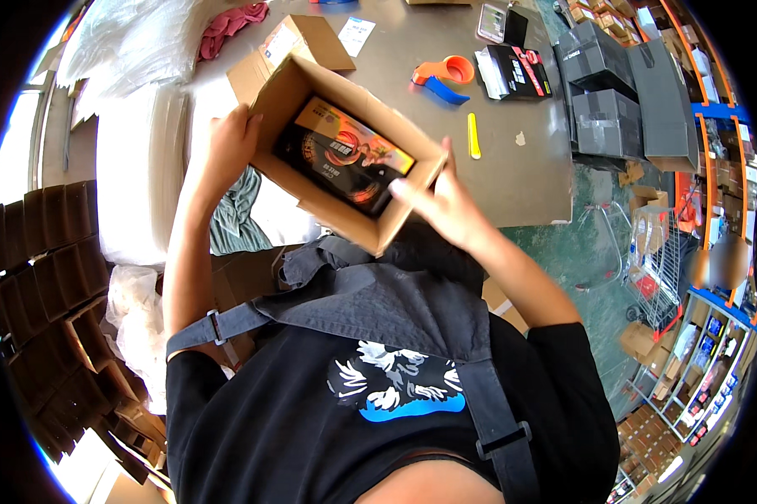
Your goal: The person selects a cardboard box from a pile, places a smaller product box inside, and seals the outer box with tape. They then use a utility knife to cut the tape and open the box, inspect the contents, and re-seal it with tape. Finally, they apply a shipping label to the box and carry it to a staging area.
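Tilted above the table's near edge is an open cardboard box [315, 75], and a black printed product box [347, 157] lies inside it. My left hand [232, 142] grips the carton's left rim. My right hand [444, 201] holds its right end, with the thumb over the wall towards the inside. Beyond the carton, an orange and blue tape dispenser [443, 77] and a yellow box cutter [473, 135] lie on the table. Behind the carton stands another cardboard box [318, 44], its flaps open.
A grey worktable [523, 183] bears a black and red package [518, 72], a phone [492, 22] and a paper slip [356, 36]. Plastic wrap [133, 44] and a green cloth [240, 214] are at the left. Dark boxes [605, 120] and a shopping cart [656, 271] stand at the right.
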